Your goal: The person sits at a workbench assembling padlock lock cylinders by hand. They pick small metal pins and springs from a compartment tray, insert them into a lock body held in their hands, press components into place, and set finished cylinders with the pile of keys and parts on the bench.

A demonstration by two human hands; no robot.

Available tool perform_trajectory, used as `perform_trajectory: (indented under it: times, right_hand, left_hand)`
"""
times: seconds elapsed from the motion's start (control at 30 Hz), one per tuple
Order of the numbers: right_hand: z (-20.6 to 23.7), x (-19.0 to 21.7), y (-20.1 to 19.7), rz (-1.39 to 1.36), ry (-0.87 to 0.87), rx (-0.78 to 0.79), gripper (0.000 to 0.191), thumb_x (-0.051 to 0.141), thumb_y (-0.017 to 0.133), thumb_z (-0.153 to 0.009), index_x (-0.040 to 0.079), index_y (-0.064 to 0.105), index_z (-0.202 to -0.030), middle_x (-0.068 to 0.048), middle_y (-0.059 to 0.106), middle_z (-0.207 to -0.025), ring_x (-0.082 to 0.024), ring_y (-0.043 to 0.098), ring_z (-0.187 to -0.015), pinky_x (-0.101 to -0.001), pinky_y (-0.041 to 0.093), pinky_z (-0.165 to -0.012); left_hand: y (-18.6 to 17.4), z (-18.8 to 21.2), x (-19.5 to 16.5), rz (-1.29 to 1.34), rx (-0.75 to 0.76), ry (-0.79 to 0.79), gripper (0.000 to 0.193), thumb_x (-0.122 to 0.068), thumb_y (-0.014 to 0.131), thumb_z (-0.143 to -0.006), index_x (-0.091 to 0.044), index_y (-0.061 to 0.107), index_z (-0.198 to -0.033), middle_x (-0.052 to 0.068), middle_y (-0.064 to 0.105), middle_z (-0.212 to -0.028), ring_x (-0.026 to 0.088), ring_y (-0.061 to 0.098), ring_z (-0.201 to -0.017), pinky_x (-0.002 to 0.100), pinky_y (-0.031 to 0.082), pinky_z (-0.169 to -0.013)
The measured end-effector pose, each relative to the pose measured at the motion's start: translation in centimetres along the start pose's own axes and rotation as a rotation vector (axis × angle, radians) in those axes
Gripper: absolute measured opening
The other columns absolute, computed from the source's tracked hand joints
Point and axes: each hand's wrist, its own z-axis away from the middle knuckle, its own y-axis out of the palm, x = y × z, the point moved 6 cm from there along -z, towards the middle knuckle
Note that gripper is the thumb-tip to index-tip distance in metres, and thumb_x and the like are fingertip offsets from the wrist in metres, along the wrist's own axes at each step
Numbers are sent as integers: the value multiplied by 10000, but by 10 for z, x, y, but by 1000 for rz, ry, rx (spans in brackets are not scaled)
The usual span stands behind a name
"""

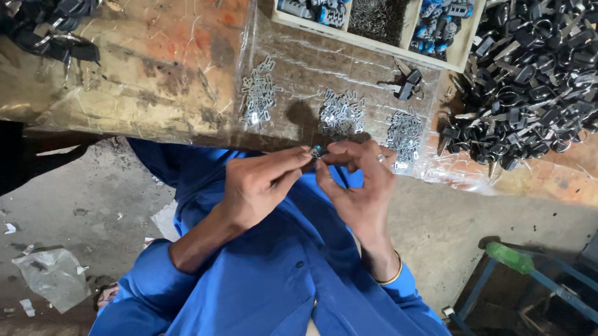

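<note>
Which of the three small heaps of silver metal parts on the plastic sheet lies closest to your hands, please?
The middle heap, directly beyond the fingertips.

A small assembly workshop, my worn, stained wooden workbench (156, 50) under clear plastic sheet, a divided wooden tray (409, 18) of tiny metal parts and blue-capped pieces, a big heap of black-handled metal pieces (558, 55), bare dusty concrete floor (62, 213) below me.

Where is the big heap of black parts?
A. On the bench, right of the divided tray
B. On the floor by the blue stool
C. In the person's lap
A: the black heap lies on the bench just right of the wooden tray, beyond both hands, left hand and right hand.
</note>
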Motion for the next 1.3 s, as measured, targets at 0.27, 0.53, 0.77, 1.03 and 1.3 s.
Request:
perform_trajectory:
  times: [0.27,0.53,0.77,1.03,1.3]
  right_hand:
    - [-5,9,-12,289,-186,34,259,199,899,-855,212,809,-1098,25,650,-1092,-215,524,-1037,-412,310,-946]
    - [2,6,-10,306,-180,-24,379,283,903,-843,163,735,-1160,-51,545,-1357,-337,462,-1287,-477,299,-1077]
    - [9,3,-10,296,-288,2,277,126,894,-815,182,772,-1057,28,690,-1076,-223,568,-1061,-421,321,-965]
    - [7,3,-6,24,-119,-58,215,-42,786,-908,84,744,-1078,10,748,-1068,-150,691,-997,-326,379,-1018]
    - [4,16,4,-3,-120,-106,141,-7,805,-896,54,739,-1003,-54,748,-1009,-205,678,-954,-346,378,-1016]
  left_hand:
    - [-3,3,4,22,-47,27,220,-20,836,-879,-21,758,-1085,120,769,-1121,222,792,-951,295,646,-760]
    - [-8,13,25,286,-80,-188,251,81,774,-895,46,730,-1139,177,755,-1181,195,777,-977,287,654,-825]
    - [-2,11,25,323,-67,-241,222,65,775,-901,31,742,-1119,150,768,-1162,154,781,-886,254,651,-753]
    - [-3,6,20,222,-73,-186,236,35,819,-877,26,751,-1103,144,773,-1145,176,774,-983,271,644,-807]
    - [-3,4,20,191,-88,-185,221,-17,851,-859,10,765,-1061,130,781,-1113,170,781,-976,271,649,-799]
